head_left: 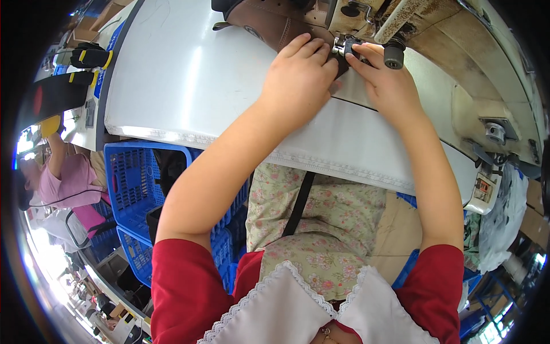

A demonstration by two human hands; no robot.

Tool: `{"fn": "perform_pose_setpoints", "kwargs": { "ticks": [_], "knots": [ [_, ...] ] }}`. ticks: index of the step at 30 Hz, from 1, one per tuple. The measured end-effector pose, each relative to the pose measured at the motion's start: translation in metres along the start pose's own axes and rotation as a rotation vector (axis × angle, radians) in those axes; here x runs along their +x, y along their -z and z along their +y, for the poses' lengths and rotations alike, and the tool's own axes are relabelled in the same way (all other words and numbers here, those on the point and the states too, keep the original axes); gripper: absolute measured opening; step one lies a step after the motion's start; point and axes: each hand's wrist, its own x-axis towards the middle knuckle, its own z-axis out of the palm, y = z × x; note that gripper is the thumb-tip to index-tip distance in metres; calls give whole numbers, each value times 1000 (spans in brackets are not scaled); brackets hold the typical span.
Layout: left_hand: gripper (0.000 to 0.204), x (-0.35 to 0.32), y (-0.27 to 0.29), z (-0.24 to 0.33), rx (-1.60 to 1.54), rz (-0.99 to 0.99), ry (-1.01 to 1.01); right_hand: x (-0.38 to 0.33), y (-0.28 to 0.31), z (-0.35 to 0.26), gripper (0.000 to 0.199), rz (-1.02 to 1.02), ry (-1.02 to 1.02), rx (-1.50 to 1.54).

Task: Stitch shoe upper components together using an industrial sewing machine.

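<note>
A brown leather shoe upper (269, 24) with a line of stitching lies on the white sewing table (172, 74), reaching up to the presser foot (339, 46) of a sewing machine (441, 34). My left hand (301, 74) is over its right end, fingers bent and pressed on the leather, thumb partly tucked below. Just right of the presser foot, my right hand (385, 77) has its thumb and fingers closed around a small dark part. Whether that part is the upper's edge or belongs to the machine I cannot tell. The needle point is hidden.
Blue plastic crates (125, 148) stand below the table's front edge on the left. A ruler strip (321, 166) runs along that edge. The machine's round dark knob (393, 56) hangs above my right hand. A person in pink (69, 178) sits at far left. Clear plastic bags (504, 218) hang at right.
</note>
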Motion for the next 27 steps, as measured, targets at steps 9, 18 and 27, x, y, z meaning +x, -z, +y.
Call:
{"fn": "perform_pose_setpoints", "kwargs": {
  "ticks": [9,18,27],
  "knots": [
    [26,-8,-13,-8,-35,124,-45,2,1,6,45,-31,54,-29],
    [26,-6,-19,-18,-127,121,-73,-2,-3,4,45,-31,29,-31],
    [23,-5,-19,-27,-146,153,-126,0,-2,-5,43,-5,-6,-17]
  ]
}}
